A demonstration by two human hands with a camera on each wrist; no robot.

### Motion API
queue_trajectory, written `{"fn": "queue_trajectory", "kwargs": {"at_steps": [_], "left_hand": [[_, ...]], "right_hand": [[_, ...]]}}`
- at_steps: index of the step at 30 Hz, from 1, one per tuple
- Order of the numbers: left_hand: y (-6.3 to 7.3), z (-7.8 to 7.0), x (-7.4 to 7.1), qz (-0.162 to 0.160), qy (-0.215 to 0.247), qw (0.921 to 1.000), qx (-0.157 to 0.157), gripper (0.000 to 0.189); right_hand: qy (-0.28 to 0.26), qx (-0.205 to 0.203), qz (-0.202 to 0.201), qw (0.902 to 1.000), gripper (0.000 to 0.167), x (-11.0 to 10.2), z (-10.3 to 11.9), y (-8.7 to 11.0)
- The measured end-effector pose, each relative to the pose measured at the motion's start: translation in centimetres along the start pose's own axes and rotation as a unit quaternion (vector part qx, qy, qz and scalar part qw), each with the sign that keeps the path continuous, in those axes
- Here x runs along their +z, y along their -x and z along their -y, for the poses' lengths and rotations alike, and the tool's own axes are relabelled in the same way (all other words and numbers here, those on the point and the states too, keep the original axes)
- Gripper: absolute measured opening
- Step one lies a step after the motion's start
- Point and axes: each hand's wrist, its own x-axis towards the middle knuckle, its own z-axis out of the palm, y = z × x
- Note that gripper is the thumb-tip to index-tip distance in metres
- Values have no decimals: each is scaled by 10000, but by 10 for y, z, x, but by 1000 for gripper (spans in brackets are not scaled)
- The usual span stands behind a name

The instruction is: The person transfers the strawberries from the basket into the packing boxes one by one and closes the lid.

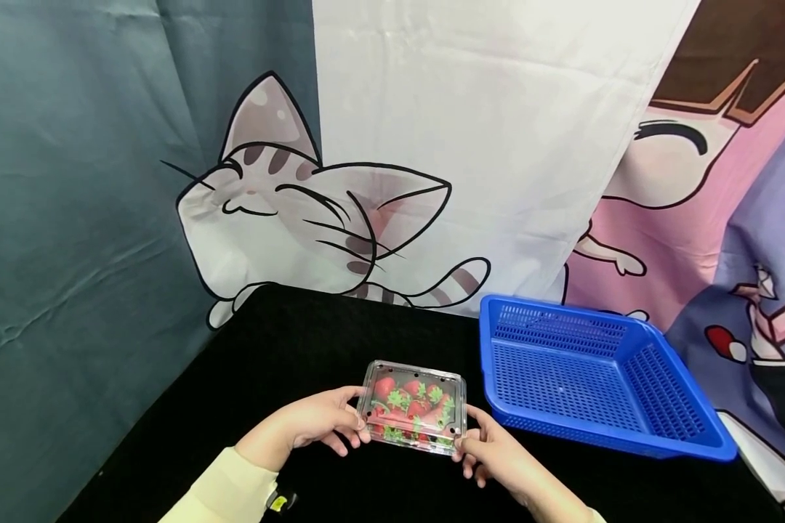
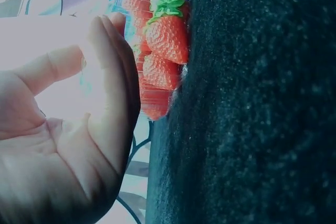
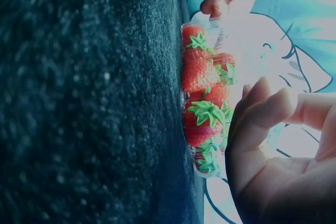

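A clear plastic clamshell box (image 1: pixel 392 368) of red strawberries (image 1: pixel 419 408) with green leaves lies lid up at the front of the black table. From its left side my left hand (image 1: pixel 323 421) grips the edge, thumb and fingers at the near left corner. My right hand (image 1: pixel 497 449) pinches the near right corner, with the other fingers curled beside it. In the left wrist view, strawberries (image 2: pixel 167 38) show through the box wall beyond the fingers. The right wrist view has the box's long side low against the black cloth, strawberries (image 3: pixel 200 72) pressed close inside.
A blue plastic basket (image 1: pixel 592 428) with perforated walls stands right of the box, near the back. Black cloth (image 1: pixel 320 334) covers the table. Behind it hang printed curtains (image 1: pixel 497 131) with a cartoon cat. A black and yellow strap piece (image 1: pixel 280 501) sits by my left cuff.
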Motion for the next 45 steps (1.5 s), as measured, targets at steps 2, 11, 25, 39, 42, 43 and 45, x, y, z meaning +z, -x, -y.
{"fn": "queue_trajectory", "kwargs": {"at_steps": [2,11,25,39,42,43,45], "left_hand": [[0,0,1,2,29,10000,16,78],[0,1,5,18,207,9998,58,81],[4,1,3,-2,102,9999,100,81],[0,1,0,-225,-424,9988,-12,76],[3,-2,-1,-314,-925,9952,-20,69],[4,-4,-2,-347,-1135,9929,-23,66],[7,-6,-5,-417,-1554,9870,-28,62]], "right_hand": [[-44,1,-6,10000,79,1,0,0],[-300,-3,43,9995,81,2,-2,0],[-244,-125,48,9996,79,4,-5,-5],[1352,-221,-279,9902,71,-2,-3,-5],[2256,-255,-429,9730,62,-5,2,1],[2626,-271,-502,9632,55,-6,4,3],[3314,-273,-654,9408,40,-8,9,9]]}}
